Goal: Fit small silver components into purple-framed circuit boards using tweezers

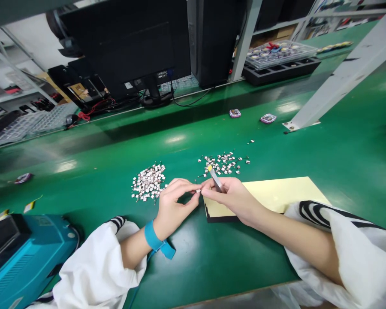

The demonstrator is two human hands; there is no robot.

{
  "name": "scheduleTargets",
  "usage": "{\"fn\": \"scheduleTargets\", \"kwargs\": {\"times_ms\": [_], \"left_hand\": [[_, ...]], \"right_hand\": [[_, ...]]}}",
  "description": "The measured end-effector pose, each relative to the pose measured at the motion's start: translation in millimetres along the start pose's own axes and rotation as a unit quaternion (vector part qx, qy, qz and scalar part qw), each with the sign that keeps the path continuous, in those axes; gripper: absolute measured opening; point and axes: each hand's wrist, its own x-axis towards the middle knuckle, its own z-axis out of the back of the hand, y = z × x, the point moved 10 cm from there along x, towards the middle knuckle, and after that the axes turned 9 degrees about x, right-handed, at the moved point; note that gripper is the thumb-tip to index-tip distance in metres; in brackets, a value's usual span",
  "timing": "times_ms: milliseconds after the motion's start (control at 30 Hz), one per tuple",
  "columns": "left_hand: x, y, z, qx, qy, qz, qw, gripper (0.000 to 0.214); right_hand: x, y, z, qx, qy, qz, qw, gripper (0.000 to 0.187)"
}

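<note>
My left hand [176, 201], with a blue strap [152, 235] on its wrist, pinches a small white part [198, 191] between thumb and forefinger. The part looks like those in the two piles, but its kind is too small to tell. Fingertips of my right hand [231, 195] meet it from the other side. A flat grey tool with a yellow end [215, 178] is gripped in my right hand and points up and away; its lower part is hidden. Beyond my left hand lies a pile of small white parts [148, 182]. A looser pile [223, 163] lies beyond my right hand.
A pale yellow sheet on a dark base [276, 193] lies under my right forearm. At the left stands a blue and black machine [35, 244]. A monitor [125, 43], a slanted white post [344, 73] and stacked trays [281, 56] line the back. Two small pink-edged devices [268, 118] lie near the post.
</note>
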Motion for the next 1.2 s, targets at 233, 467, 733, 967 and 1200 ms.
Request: {"fn": "scheduleTargets", "kwargs": {"times_ms": [233,467,733,967,1200], "left_hand": [[0,-2,-0.4,0.02,-0.007,0.002,1.0,0.025],[1,-12,1.4,0.063,-0.017,-0.04,0.997,0.021],[0,-20,1.8,0.076,-0.009,-0.069,0.995,0.018],[-1,-22,-0.2,0.076,-0.002,-0.087,0.993,0.021],[-2,-22,-3.1,0.081,0.011,-0.092,0.992,0.022]], "right_hand": [[1,0,-5,-0.012,0.016,0.018,1.0,0.019],[1,-2,-3,-0.021,-0.006,0.023,0.999,0.019],[1,-1,-3,-0.076,-0.002,-0.003,0.997,0.023],[0,-3,2,-0.084,-0.027,0.013,0.996,0.018],[3,-4,5,-0.051,-0.046,0.011,0.998,0.008]]}}
